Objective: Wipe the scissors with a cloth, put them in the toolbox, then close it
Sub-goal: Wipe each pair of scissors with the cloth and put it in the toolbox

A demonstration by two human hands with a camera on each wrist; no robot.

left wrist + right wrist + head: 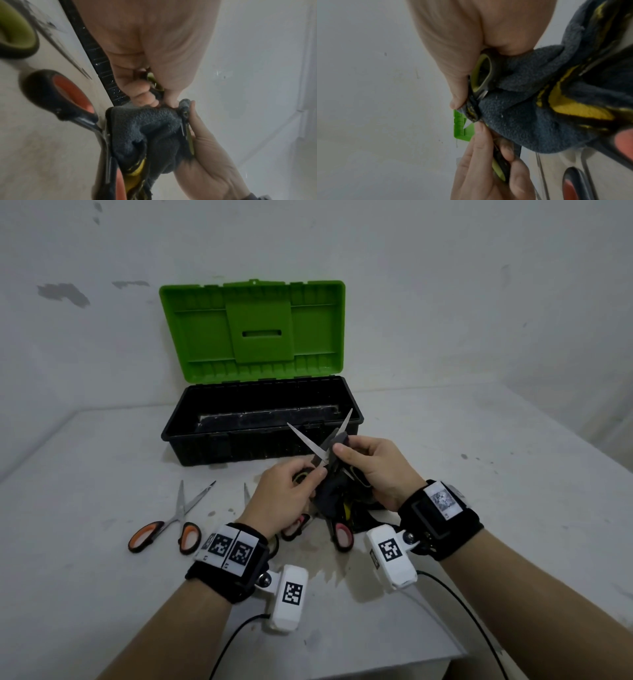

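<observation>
Both curled, left hand and right hand grip open scissors.

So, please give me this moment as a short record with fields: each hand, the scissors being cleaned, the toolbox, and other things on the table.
left hand: grips one handle of the held scissors
right hand: pinches the grey cloth against a blade
held scissors: blades spread open, yellow-green handles, raised in front of the toolbox
toolbox: black, green lid standing open
table: orange-handled scissors lie at the left; red-handled scissors lie partly hidden under the hands
step: wiping, nothing clearly put away yet
</observation>
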